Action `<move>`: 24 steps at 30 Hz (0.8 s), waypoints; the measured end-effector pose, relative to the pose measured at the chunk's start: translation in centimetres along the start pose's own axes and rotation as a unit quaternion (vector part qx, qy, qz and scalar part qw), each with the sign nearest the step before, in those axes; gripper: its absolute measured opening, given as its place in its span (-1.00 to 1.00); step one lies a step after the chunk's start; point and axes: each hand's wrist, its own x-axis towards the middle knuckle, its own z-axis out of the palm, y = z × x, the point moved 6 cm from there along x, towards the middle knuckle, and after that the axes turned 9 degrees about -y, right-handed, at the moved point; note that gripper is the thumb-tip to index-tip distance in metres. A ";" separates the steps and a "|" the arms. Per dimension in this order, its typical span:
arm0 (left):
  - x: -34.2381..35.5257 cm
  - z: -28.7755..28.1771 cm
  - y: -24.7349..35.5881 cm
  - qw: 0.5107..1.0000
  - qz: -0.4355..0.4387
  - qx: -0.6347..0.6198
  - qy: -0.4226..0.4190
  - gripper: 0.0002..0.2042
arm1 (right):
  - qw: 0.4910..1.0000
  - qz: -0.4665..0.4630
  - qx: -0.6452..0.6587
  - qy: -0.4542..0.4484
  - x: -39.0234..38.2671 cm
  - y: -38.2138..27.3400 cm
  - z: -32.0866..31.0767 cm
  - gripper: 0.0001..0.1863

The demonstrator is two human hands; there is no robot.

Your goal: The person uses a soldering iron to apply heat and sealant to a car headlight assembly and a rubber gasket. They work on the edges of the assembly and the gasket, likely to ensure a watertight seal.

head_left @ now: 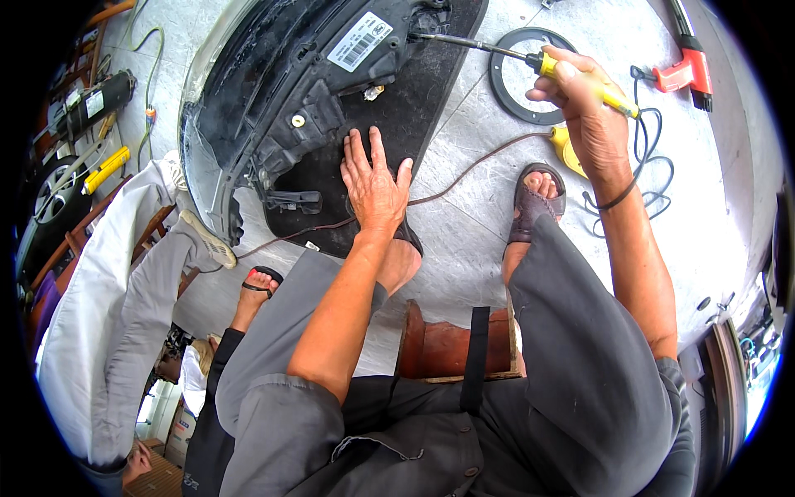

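Observation:
A large car headlight (306, 91) with a clear lens and black housing lies on a black mat (327, 195) on the floor. My right hand (584, 103) grips the yellow handle of a screwdriver (489, 45). Its long shaft reaches left, and its tip meets the housing's upper right part, where the exact contact is too small to make out. Flat on the mat beside the housing rests my left hand (375, 186), fingers stretched and holding nothing. A white label (359, 41) sits on the housing.
A black ring (501, 87) lies under the screwdriver shaft. Right of it are a yellow object (568, 151), a black cable (654, 199) and a red gun-shaped tool (683, 74). A brown cord (472, 170) crosses the floor. Other people's legs (124, 315) stand at left.

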 end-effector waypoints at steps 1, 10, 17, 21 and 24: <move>0.0 0.0 0.0 1.000 0.000 0.000 0.000 -0.22 | 1.000 -0.002 0.004 0.000 0.0 0.0 -0.1 -0.62; 0.0 -0.1 0.1 1.000 0.003 -0.001 0.005 -0.22 | 1.000 -0.010 -0.002 0.012 0.2 -0.3 -0.4 -0.62; 0.0 0.0 0.0 1.000 0.001 -0.001 0.007 -0.22 | 0.999 -0.033 -0.008 0.008 0.2 -1.5 -1.0 -0.64; 0.1 0.0 0.1 1.000 0.004 -0.002 0.006 -0.22 | 0.997 -0.055 -0.055 -0.015 0.0 -3.6 -1.0 -0.65; 0.0 0.1 0.1 1.000 0.001 -0.002 0.002 -0.21 | 0.994 -0.066 -0.089 0.006 -1.4 -5.2 0.0 -0.65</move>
